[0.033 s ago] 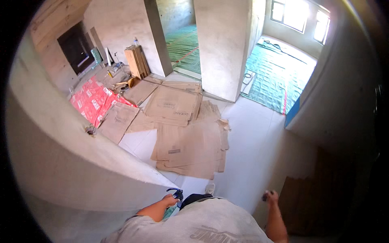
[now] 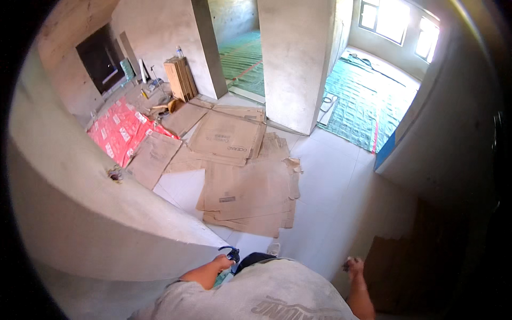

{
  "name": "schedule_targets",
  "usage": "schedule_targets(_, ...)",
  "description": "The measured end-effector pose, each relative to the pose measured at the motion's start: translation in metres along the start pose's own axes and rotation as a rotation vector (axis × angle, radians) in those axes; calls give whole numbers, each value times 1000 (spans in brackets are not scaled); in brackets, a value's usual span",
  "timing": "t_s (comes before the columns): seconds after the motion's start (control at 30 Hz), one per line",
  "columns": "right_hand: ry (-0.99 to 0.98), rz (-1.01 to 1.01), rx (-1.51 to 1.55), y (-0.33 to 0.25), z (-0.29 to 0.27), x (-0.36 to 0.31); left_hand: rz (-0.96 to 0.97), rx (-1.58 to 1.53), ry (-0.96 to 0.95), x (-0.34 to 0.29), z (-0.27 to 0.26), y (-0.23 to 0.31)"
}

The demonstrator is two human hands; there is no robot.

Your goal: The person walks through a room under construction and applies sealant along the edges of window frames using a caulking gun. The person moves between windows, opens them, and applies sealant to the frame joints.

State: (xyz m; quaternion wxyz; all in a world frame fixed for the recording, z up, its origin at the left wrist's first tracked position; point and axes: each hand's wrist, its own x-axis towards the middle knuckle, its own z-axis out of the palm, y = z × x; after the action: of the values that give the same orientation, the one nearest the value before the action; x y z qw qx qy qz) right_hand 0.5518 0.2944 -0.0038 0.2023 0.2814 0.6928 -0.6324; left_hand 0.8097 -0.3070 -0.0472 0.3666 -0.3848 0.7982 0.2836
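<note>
Where I look down: left grip clamped round one dark hooked tool.
Right grip: state I cannot tell; tool best carried clear of the pale wall.

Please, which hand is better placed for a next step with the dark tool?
Left, probably: the left hand holds the dark tool, while the right hand is well away from it; whether that hand holds anything is unclear.
</note>
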Motion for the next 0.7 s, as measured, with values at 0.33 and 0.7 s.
schedule_targets(0.33,197,366,-509,30,-97,63,-124,-96,-141,149,-161,263)
schedule_targets(0.7,71,330,-294,-181,-100,444,-175,72,331,188,-274,542)
